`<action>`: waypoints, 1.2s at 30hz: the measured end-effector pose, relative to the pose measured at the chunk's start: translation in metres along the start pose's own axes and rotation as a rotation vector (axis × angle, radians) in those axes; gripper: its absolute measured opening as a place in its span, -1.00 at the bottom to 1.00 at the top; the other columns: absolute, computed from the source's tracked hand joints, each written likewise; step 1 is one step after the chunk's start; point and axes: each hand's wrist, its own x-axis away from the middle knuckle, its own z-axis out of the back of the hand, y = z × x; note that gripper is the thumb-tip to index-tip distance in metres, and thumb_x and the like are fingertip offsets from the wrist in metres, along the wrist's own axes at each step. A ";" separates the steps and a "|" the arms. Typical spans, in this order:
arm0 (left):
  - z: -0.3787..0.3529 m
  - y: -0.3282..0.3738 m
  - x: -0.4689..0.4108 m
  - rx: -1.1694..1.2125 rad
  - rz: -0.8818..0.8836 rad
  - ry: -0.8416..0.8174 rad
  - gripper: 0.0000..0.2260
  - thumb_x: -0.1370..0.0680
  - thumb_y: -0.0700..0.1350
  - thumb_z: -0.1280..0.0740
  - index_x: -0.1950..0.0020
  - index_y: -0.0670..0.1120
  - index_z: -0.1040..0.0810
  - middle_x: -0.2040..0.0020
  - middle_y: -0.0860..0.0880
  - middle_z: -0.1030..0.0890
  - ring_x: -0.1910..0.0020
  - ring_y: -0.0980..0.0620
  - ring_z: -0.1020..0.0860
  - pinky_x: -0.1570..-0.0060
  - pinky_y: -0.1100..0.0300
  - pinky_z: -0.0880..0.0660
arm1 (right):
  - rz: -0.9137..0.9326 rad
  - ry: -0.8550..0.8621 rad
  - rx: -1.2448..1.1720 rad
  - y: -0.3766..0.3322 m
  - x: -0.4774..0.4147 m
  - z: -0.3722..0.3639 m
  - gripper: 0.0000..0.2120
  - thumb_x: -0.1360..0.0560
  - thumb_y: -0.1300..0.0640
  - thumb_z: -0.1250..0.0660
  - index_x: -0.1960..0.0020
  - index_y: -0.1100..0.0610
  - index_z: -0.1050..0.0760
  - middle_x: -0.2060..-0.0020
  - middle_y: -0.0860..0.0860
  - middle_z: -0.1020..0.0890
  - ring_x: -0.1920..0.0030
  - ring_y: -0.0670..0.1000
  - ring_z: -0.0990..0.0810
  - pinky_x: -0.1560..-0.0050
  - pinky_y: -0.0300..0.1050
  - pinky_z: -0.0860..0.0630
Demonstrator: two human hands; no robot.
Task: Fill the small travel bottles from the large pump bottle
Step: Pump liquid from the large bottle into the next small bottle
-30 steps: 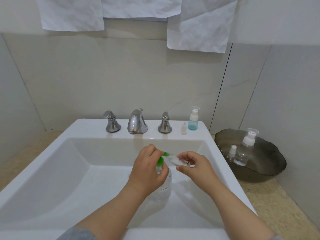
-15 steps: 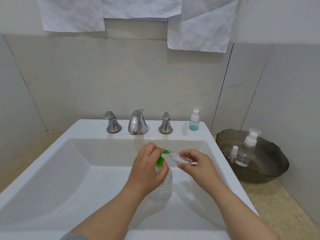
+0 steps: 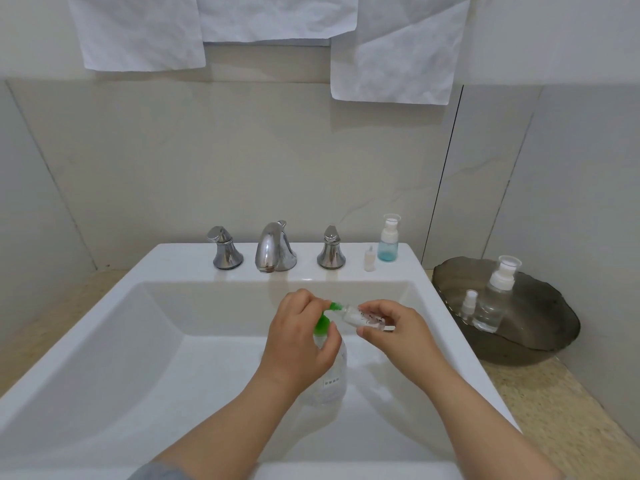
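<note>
So, the large pump bottle (image 3: 334,375) is sitting low in the sink (image 3: 104,358), apparently standing on the basin floor, right in front of the person. The left hand (image 3: 298,341) is curling over its green pump head (image 3: 322,325), fingers wrapping the top and thumb tucking in at the neck. The right hand (image 3: 398,334) is pinching the small travel bottle (image 3: 360,315) between thumb and fingertips, just to the right of the pump.

The bit that matters: the little bottle is lying almost on its side, with its long axis running left to right. Its open mouth is pointing left, straight at the green nozzle (image 3: 335,306), which is pointing right. Mouth and nozzle are meeting tip to tip. My guess is the next press only works if that lineup is holding, since any drift sends the stuff into the sink.

What I'm not able to make out:
- whether the nozzle is actually going inside the mouth or just touching it
- whether the pump is being pressed, because the left hand is covering it
- how full the little bottle is; something white is showing near its mouth end, and fingers are hiding its base

More bottles are waiting: a blue bottle (image 3: 388,242) and a tiny vial (image 3: 369,259) on the sink's back ledge, plus two clear ones on the dark tray (image 3: 554,327) on the worktop.
</note>
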 end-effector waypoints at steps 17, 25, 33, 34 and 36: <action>-0.002 -0.003 0.004 -0.014 0.005 -0.004 -0.75 -0.44 -0.05 -0.27 0.07 -0.18 -0.64 0.17 0.00 -0.48 0.19 0.02 -0.47 0.10 0.40 -0.32 | -0.026 -0.032 0.054 0.005 -0.001 0.000 -0.76 -0.41 0.22 -0.49 -0.04 0.01 -0.61 0.07 -0.15 -0.65 0.11 -0.31 -0.56 0.14 -0.53 -0.41; 0.005 -0.002 -0.009 0.427 0.501 0.094 -0.93 -0.55 -0.15 -0.47 0.03 0.01 -0.63 0.01 0.07 -0.60 0.04 0.25 -0.60 0.02 0.39 -0.51 | 0.007 -0.007 -0.002 0.000 -0.001 -0.003 -0.75 -0.42 0.20 -0.50 -0.02 -0.07 -0.59 0.04 -0.18 -0.66 0.00 -0.20 -0.60 0.11 -0.45 -0.47; 0.006 -0.010 -0.015 0.629 1.090 -0.305 -0.42 -0.33 0.48 -0.33 -0.05 0.04 -0.64 -0.14 0.01 -0.64 -0.14 -0.02 -0.58 -0.28 0.03 -0.45 | 0.018 -0.006 -0.032 -0.001 0.000 -0.003 -0.74 -0.42 0.23 -0.47 0.04 -0.12 -0.59 0.05 -0.14 -0.66 0.02 -0.16 -0.60 0.03 -0.32 -0.53; 0.006 -0.011 -0.015 0.661 1.162 -0.370 -0.27 -0.24 0.55 -0.29 -0.16 0.06 -0.64 -0.25 0.01 -0.61 -0.25 -0.08 -0.54 -0.38 -0.04 -0.37 | 0.018 -0.008 -0.035 0.000 0.000 -0.003 -0.74 -0.42 0.23 -0.47 0.04 -0.11 -0.59 0.05 -0.15 -0.66 0.03 -0.18 -0.60 0.05 -0.35 -0.52; 0.005 -0.012 -0.015 0.740 1.278 -0.490 -0.20 -0.30 0.57 -0.27 -0.36 0.08 -0.56 -0.39 -0.01 -0.51 -0.39 -0.15 -0.42 -0.45 -0.21 -0.18 | 0.013 -0.010 -0.033 0.000 -0.001 -0.003 -0.75 -0.42 0.23 -0.47 -0.01 -0.07 -0.60 0.04 -0.16 -0.66 0.00 -0.18 -0.60 0.06 -0.38 -0.50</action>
